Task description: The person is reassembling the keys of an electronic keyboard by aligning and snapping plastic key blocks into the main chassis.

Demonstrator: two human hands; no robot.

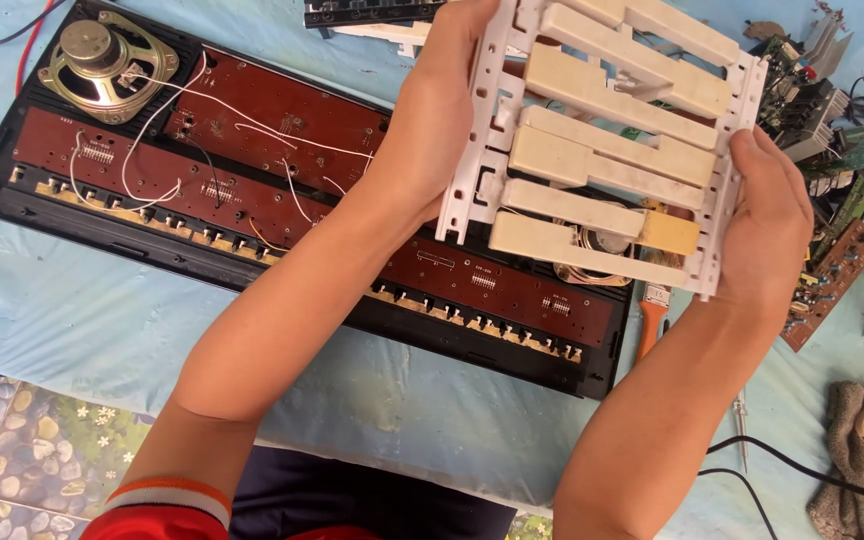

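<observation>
Two bare forearms rise from the lower edge of the frame, a red sleeve with white and orange cuff (167, 500) at lower left. Left hand (439, 110) and right hand (772, 225) each grip one side rail of a white plastic key frame (612, 130), held tilted in the upper right of the frame, above the opened instrument. Both grips are pressed closed on the rails, thumbs on the near face. Frame carries about six cream, yellowed keys lying crosswise, one with a darker tan end (668, 232). Below lies one black keyboard case (282, 280), stretching from upper left to centre right, holding two long brown circuit boards (282, 120) with white wires. One round speaker (102, 65) sits at upper left; a second is partly hidden behind the held frame. Loose green and brown circuit boards (832, 260) crowd the right edge. One grey cloth (852, 460) lies at lower right on a pale blue sheet (72, 320).
</observation>
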